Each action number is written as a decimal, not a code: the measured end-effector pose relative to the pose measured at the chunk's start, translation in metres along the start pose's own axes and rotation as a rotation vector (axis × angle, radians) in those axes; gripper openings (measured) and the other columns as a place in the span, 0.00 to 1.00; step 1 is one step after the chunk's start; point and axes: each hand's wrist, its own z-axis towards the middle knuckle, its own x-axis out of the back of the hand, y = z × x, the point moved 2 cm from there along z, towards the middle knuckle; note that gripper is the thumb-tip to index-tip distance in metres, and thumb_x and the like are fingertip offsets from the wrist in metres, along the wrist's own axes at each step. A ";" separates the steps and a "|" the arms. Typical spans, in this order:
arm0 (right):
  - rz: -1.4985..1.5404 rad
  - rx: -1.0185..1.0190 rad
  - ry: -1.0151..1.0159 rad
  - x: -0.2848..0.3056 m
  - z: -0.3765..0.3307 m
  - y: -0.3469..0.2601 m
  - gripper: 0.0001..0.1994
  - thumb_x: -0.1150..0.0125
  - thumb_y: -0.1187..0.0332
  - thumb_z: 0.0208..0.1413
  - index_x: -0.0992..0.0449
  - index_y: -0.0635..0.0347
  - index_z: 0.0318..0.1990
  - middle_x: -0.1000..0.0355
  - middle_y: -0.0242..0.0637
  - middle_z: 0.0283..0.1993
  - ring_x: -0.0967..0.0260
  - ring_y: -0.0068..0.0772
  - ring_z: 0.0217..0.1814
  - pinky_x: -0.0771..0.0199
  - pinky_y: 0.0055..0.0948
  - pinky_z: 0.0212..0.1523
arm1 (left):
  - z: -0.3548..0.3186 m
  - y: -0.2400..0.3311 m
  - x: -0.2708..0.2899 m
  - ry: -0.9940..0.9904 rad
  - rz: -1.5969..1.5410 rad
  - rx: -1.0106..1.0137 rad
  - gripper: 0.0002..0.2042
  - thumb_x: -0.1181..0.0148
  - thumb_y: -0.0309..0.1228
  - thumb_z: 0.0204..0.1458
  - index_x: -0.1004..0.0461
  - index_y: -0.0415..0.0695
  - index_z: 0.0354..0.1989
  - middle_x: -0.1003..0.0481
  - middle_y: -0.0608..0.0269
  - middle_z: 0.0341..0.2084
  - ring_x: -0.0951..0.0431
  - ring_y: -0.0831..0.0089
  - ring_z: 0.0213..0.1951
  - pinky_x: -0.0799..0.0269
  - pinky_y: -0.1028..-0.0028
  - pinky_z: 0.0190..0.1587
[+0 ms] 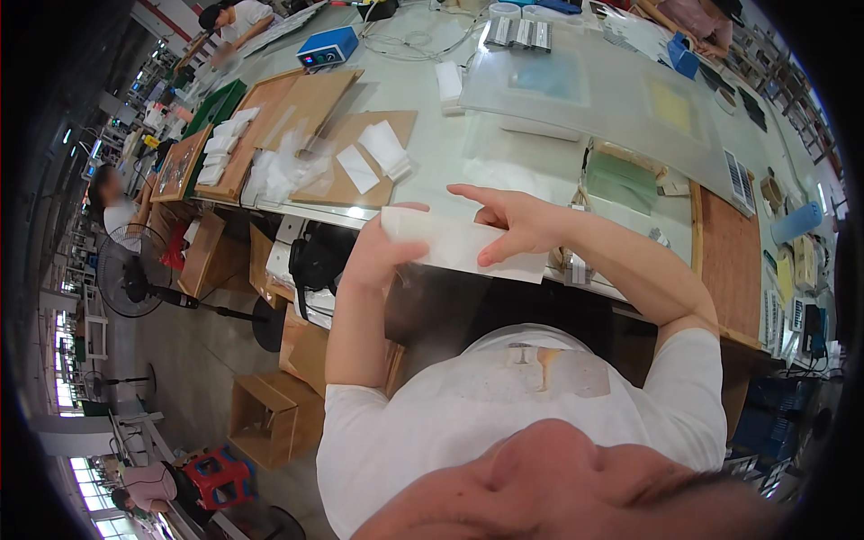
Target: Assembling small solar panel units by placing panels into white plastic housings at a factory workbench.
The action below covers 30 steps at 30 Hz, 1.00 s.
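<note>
Worktable (439, 139) surface, head view: a blue control box (327, 48) stands well in from the near edge, its lit display too small to read. At the near edge, your left hand (376, 252) grips the left end of a flat white piece (450, 243). Your right hand (520, 223) sets its thumb against the piece, index finger extended; whether its other fingers grip cannot be determined.

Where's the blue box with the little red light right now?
In the head view's upper left, the blue box sits on the table, just beyond the brown board and left of the loose cables.
</note>
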 end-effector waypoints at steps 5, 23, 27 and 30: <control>0.262 -0.084 0.156 -0.007 0.005 0.015 0.50 0.30 0.70 0.43 0.59 0.62 0.70 0.29 0.34 0.35 0.31 0.22 0.37 0.32 0.25 0.42 | 0.014 -0.036 -0.012 -0.046 -0.667 -0.040 0.24 0.54 0.44 0.61 0.39 0.42 0.60 0.30 0.58 0.53 0.28 0.66 0.53 0.32 0.63 0.53; 0.054 -0.091 0.513 -0.015 -0.118 0.058 0.27 0.40 0.75 0.53 0.38 0.60 0.62 0.28 0.34 0.40 0.31 0.21 0.38 0.29 0.22 0.43 | 0.098 -0.088 0.020 0.191 0.252 0.189 0.24 0.40 0.38 0.53 0.33 0.33 0.53 0.25 0.59 0.40 0.24 0.74 0.40 0.27 0.74 0.43; 0.003 -0.054 0.627 -0.027 -0.157 0.072 0.22 0.40 0.75 0.53 0.33 0.61 0.57 0.27 0.34 0.39 0.30 0.22 0.37 0.28 0.23 0.42 | 0.083 -0.042 -0.005 0.465 1.178 -0.046 0.28 0.34 0.43 0.46 0.31 0.34 0.49 0.25 0.57 0.35 0.25 0.66 0.37 0.29 0.69 0.41; 0.044 -0.053 0.712 -0.033 -0.180 0.080 0.21 0.40 0.77 0.52 0.30 0.62 0.55 0.26 0.35 0.39 0.28 0.23 0.39 0.28 0.23 0.44 | 0.070 -0.040 -0.010 0.271 1.151 -0.263 0.20 0.31 0.40 0.40 0.27 0.39 0.36 0.27 0.56 0.36 0.27 0.57 0.39 0.30 0.65 0.44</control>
